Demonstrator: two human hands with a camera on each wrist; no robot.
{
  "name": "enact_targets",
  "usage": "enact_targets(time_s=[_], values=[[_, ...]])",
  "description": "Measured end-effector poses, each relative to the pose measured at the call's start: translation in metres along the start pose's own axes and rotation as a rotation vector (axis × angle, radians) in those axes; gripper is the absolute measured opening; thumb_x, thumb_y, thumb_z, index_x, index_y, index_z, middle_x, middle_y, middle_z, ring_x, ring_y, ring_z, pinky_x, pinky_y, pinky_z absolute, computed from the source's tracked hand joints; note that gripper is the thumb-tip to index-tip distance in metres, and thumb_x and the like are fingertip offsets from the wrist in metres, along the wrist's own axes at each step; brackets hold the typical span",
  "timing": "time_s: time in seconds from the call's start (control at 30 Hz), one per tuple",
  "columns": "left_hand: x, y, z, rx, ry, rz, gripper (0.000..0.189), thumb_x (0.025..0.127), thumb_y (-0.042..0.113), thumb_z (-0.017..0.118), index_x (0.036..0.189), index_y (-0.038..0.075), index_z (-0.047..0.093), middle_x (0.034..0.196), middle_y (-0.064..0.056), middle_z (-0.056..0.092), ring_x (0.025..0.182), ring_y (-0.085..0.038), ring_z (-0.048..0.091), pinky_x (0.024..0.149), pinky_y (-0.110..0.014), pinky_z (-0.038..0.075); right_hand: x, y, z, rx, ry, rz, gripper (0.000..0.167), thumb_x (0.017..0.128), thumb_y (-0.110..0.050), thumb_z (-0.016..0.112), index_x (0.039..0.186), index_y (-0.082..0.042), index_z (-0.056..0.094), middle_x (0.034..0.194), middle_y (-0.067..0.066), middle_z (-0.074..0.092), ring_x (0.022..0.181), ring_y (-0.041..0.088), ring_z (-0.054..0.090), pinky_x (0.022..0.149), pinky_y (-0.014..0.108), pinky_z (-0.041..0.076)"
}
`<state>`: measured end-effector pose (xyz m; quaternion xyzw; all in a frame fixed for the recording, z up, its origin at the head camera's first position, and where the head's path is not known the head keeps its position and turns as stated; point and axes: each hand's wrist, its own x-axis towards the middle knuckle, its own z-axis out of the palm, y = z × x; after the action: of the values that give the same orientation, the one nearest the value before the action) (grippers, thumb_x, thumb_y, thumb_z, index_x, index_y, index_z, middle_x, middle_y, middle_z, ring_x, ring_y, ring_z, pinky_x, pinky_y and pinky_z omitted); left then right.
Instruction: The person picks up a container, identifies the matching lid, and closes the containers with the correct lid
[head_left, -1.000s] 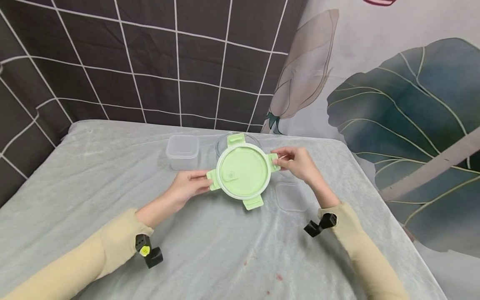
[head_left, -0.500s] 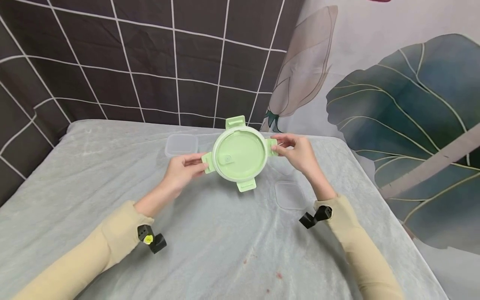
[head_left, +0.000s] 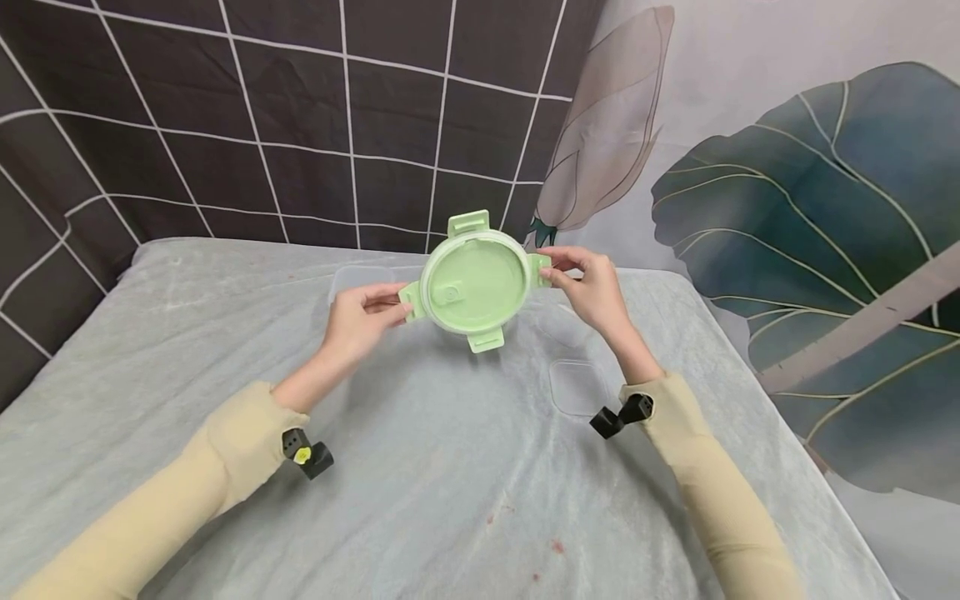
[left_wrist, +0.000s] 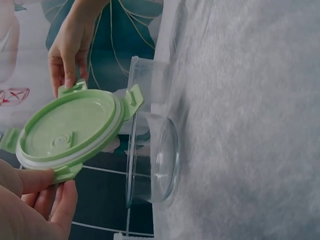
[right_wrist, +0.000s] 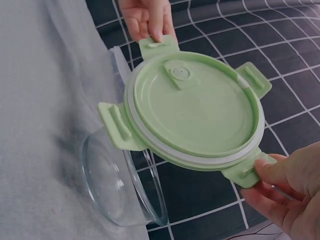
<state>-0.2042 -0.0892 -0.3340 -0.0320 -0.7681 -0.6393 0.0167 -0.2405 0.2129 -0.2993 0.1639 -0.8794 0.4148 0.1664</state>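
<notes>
A round green lid (head_left: 480, 283) with clip flaps and a pale sealing ring is held up over the table by both hands. My left hand (head_left: 363, 321) pinches the flap on its left side, thumb on top. The opposite flap is pinched by my right hand (head_left: 592, 287). Below the lid, apart from it, stands a round clear glass bowl (right_wrist: 112, 182), which also shows in the left wrist view as a glass bowl (left_wrist: 162, 160). In the head view the lid hides this bowl.
A clear square plastic container (head_left: 360, 277) stands behind my left hand, partly covered. A clear square lid (head_left: 577, 387) lies on the grey cloth (head_left: 420, 483) near my right wrist. Another clear container (left_wrist: 147, 77) stands beyond the bowl. A dark grid curtain (head_left: 285, 108) hangs behind the table.
Both hands have raised the green lid up and away toward the back of the table, tilting it. The glass bowl, partly visible a second ago, is now behind it in the head view.
</notes>
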Motion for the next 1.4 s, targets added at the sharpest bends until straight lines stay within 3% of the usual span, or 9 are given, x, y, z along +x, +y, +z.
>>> enact_targets(time_s=[0.17,0.27,0.5,0.77,0.97,1.2,1.4], values=[[0.005,0.002,-0.004,0.069,0.042,0.114,0.031,0.087,0.003,0.068,0.117,-0.003,0.066,0.11,-0.025,0.069,0.074,0.008,0.062,0.071,-0.011,0.054,0.006,-0.003,0.001,0.003,0.034,-0.004,0.023,0.085,-0.01,0.072,0.107,-0.005,0.073,0.098,0.017,0.072,0.081,-0.002,0.061,0.08,0.021,0.057],[0.007,0.004,-0.005,0.081,0.058,0.141,0.03,0.086,0.003,0.068,0.116,-0.002,0.068,0.109,-0.023,0.069,0.077,0.005,0.064,0.072,-0.01,0.054,0.01,-0.004,0.001,0.001,0.047,-0.002,0.023,0.085,-0.01,0.072,0.107,-0.004,0.073,0.098,0.017,0.071,0.079,-0.007,0.059,0.081,0.023,0.058],[0.011,0.01,-0.005,0.11,0.078,0.145,0.029,0.086,0.004,0.069,0.115,-0.001,0.069,0.108,-0.022,0.07,0.076,0.006,0.062,0.071,-0.009,0.053,0.016,-0.005,-0.002,0.0,0.038,0.019,0.025,0.084,-0.012,0.072,0.108,-0.004,0.072,0.1,0.017,0.071,0.079,-0.007,0.059,0.078,0.017,0.056],[0.015,0.014,-0.005,0.19,0.115,0.211,0.028,0.085,0.004,0.07,0.113,0.002,0.07,0.106,-0.017,0.072,0.09,-0.017,0.069,0.067,-0.007,0.048,0.019,-0.005,-0.001,0.03,0.069,0.043,0.025,0.083,-0.009,0.073,0.107,-0.002,0.071,0.102,0.021,0.069,0.079,-0.006,0.058,0.079,0.017,0.056],[0.021,0.012,-0.002,0.154,0.134,0.266,0.025,0.083,-0.001,0.069,0.108,0.0,0.072,0.104,-0.017,0.073,0.087,-0.008,0.067,0.079,-0.016,0.056,0.022,-0.001,0.004,0.045,0.118,0.06,0.021,0.083,-0.008,0.073,0.103,0.0,0.072,0.101,0.017,0.07,0.08,-0.007,0.059,0.081,0.019,0.057],[0.025,0.007,0.0,0.137,0.115,0.315,0.023,0.083,-0.004,0.068,0.105,-0.004,0.071,0.104,-0.019,0.072,0.085,-0.001,0.064,0.079,-0.016,0.056,0.025,0.007,0.011,0.071,0.156,0.086,0.017,0.082,-0.002,0.073,0.099,0.002,0.071,0.1,0.015,0.07,0.079,-0.007,0.059,0.08,0.019,0.057],[0.029,0.001,0.001,0.18,0.109,0.425,0.02,0.08,-0.008,0.065,0.098,-0.005,0.073,0.097,-0.019,0.073,0.085,-0.023,0.071,0.073,-0.016,0.057,0.027,0.014,0.015,0.064,0.159,0.097,0.016,0.082,-0.002,0.073,0.098,0.002,0.071,0.099,0.016,0.07,0.078,-0.007,0.059,0.08,0.022,0.058]])
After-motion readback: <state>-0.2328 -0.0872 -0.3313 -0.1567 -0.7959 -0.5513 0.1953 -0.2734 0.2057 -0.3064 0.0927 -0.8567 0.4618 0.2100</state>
